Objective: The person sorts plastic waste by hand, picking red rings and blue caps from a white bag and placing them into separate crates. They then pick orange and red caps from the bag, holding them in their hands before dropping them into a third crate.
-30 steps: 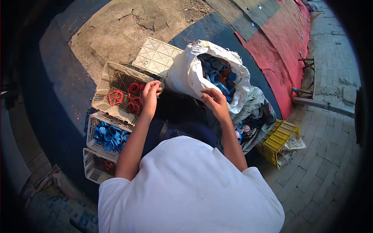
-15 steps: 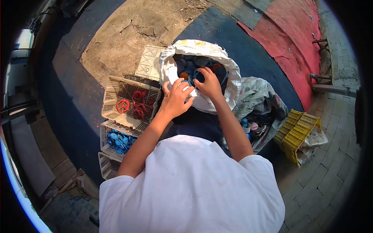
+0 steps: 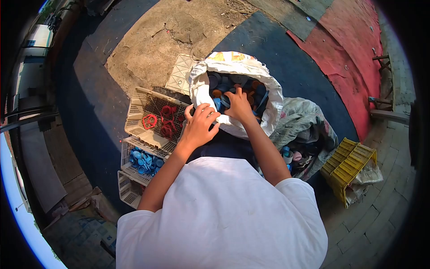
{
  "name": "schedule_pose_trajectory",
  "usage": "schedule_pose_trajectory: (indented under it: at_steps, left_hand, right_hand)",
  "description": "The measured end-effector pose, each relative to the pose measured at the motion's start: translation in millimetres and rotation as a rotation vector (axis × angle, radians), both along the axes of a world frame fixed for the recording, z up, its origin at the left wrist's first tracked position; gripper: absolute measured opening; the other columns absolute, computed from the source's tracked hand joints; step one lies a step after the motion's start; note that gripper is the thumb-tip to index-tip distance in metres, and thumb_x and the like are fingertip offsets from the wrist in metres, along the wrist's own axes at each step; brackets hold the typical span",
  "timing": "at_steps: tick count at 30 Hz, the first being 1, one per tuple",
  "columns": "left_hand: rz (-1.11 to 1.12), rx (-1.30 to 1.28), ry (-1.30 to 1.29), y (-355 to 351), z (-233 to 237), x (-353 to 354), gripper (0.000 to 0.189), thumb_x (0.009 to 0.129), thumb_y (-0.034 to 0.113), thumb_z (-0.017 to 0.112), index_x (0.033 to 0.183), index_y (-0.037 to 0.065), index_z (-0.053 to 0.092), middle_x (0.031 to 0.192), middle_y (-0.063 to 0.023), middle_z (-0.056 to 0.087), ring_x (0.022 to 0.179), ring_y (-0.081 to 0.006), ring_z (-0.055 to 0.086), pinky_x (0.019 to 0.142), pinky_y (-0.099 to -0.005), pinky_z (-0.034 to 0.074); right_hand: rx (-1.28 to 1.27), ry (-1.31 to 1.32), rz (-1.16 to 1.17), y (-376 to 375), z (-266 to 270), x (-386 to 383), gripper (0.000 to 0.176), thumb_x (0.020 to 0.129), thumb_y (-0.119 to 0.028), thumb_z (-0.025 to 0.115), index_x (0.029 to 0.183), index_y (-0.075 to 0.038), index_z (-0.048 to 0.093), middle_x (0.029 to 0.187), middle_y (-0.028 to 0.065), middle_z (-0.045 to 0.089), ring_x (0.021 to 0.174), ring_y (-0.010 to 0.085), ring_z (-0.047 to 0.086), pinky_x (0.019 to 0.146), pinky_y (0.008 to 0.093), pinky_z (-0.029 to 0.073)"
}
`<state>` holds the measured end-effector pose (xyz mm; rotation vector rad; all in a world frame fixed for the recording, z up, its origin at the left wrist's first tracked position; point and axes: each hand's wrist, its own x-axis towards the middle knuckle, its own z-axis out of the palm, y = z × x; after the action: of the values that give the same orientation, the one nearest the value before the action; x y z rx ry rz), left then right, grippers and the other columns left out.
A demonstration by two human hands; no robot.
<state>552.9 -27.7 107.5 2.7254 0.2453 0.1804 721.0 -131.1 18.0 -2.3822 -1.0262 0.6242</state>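
Left hand [image 3: 200,125] fingers clench the near rim of the white woven sack [image 3: 274,101]. Right hand [image 3: 238,105] fingers rest among blue and orange plastic caps [image 3: 224,83] inside, possibly grasping one; I cannot tell.

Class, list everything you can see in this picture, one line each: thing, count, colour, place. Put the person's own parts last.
woven sack: one, white, centre, open
plastic caps: many, blue and orange, inside the sack
lattice crates: three, cream, in a row left of the sack
red pieces: several, in the far crate
blue caps: many, in the middle crate
lattice panel: one, cream, beyond the crates
grey sack: one, right of the white one
yellow crate: one, far right
T-shirt: one, white, bottom
left hand: at the sack's near rim
right hand: inside the sack, among caps
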Motion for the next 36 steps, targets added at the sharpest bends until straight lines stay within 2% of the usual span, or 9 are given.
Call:
schedule_pose_trajectory:
  at_steps: [5, 11, 14, 17, 19, 22, 25, 30, 36]
  left_hand:
    - [-0.002, -0.078, -0.011, 2, 6, 5, 0.027, 0.083, 0.025, 0.073, 0.108, 0.014, 0.07, 0.117, -0.0002, 0.064, 0.128, -0.0217, 0.051, 0.111, -0.0528, 0.02]
    - [-0.046, -0.269, -0.155, 12, 8, 12, 0.026, 0.081, 0.016, 0.073, 0.106, 0.011, 0.071, 0.118, -0.0053, 0.066, 0.121, -0.0261, 0.057, 0.107, -0.0435, 0.034]
    - [0.042, -0.567, -0.251, 15, -7, 20, 0.027, 0.085, 0.009, 0.07, 0.112, 0.007, 0.069, 0.118, -0.0081, 0.067, 0.115, -0.0243, 0.061, 0.102, -0.0373, 0.043]
    - [0.339, -1.297, -0.193, 8, -11, 37, 0.027, 0.092, 0.007, 0.065, 0.118, 0.003, 0.065, 0.119, -0.0089, 0.067, 0.114, -0.0203, 0.062, 0.103, -0.0332, 0.045]
    - [0.313, -1.415, -0.122, 13, -11, 49, 0.037, 0.1, 0.019, 0.06, 0.131, 0.001, 0.055, 0.132, -0.0122, 0.058, 0.12, -0.0191, 0.058, 0.106, -0.0351, 0.044]
    - [0.348, -1.683, -0.032, 10, -7, 67, 0.053, 0.102, 0.035, 0.058, 0.144, 0.007, 0.041, 0.143, -0.0145, 0.046, 0.123, -0.0229, 0.055, 0.105, -0.0384, 0.045]
    - [0.407, -2.003, -0.047, -1, 3, 82, 0.055, 0.099, 0.037, 0.063, 0.143, 0.011, 0.043, 0.133, -0.0109, 0.049, 0.116, -0.0226, 0.057, 0.102, -0.0384, 0.047]
    - [0.371, -2.064, -0.021, -8, -4, 95, 0.049, 0.099, 0.038, 0.065, 0.139, 0.013, 0.051, 0.114, -0.001, 0.055, 0.1, -0.0119, 0.058, 0.088, -0.0333, 0.05]
    - [0.461, -2.085, 0.018, -13, -17, 80, 0.039, 0.103, 0.029, 0.061, 0.136, 0.009, 0.053, 0.113, -0.0032, 0.059, 0.097, -0.0118, 0.058, 0.082, -0.0315, 0.052]
  right_hand:
    - [0.142, 0.032, -0.175, -8, -13, 0, 0.04, 0.069, -0.012, 0.079, 0.108, -0.006, 0.075, 0.137, 0.0207, 0.052, 0.122, 0.0399, 0.056, 0.097, 0.0462, 0.053]
    - [0.426, -0.001, -0.38, -32, -10, 10, 0.034, 0.074, -0.016, 0.078, 0.106, -0.006, 0.075, 0.133, 0.0215, 0.055, 0.122, 0.0386, 0.057, 0.101, 0.0442, 0.049]
    - [0.521, 0.053, -0.508, -41, 14, 15, 0.031, 0.076, -0.017, 0.077, 0.104, -0.005, 0.074, 0.125, 0.0181, 0.06, 0.118, 0.0349, 0.059, 0.099, 0.0414, 0.048]
    - [0.633, 0.164, -0.579, -45, 27, 19, 0.026, 0.079, -0.014, 0.075, 0.103, -0.003, 0.073, 0.116, 0.0138, 0.064, 0.11, 0.0281, 0.063, 0.093, 0.0364, 0.05]
    - [0.664, 0.219, -0.594, -43, 43, 20, 0.024, 0.081, -0.012, 0.074, 0.103, -0.003, 0.073, 0.114, 0.0128, 0.065, 0.108, 0.0263, 0.064, 0.092, 0.035, 0.05]
    - [0.667, 0.116, -0.536, -41, 69, 13, 0.023, 0.081, -0.01, 0.073, 0.104, -0.003, 0.072, 0.115, 0.0125, 0.064, 0.108, 0.0265, 0.064, 0.091, 0.0366, 0.051]
    - [0.667, 0.046, -0.48, -38, 81, 5, 0.026, 0.08, -0.01, 0.076, 0.105, -0.003, 0.071, 0.117, 0.013, 0.063, 0.108, 0.0281, 0.064, 0.091, 0.0376, 0.051]
    - [0.557, -0.099, -0.311, -36, 93, -12, 0.043, 0.073, -0.008, 0.081, 0.113, -0.004, 0.068, 0.122, 0.0146, 0.059, 0.115, 0.0317, 0.06, 0.094, 0.0397, 0.05]
    - [0.538, 0.043, -0.158, -45, 100, -14, 0.058, 0.067, -0.019, 0.091, 0.118, -0.008, 0.066, 0.126, 0.0139, 0.057, 0.121, 0.0328, 0.053, 0.098, 0.0438, 0.048]
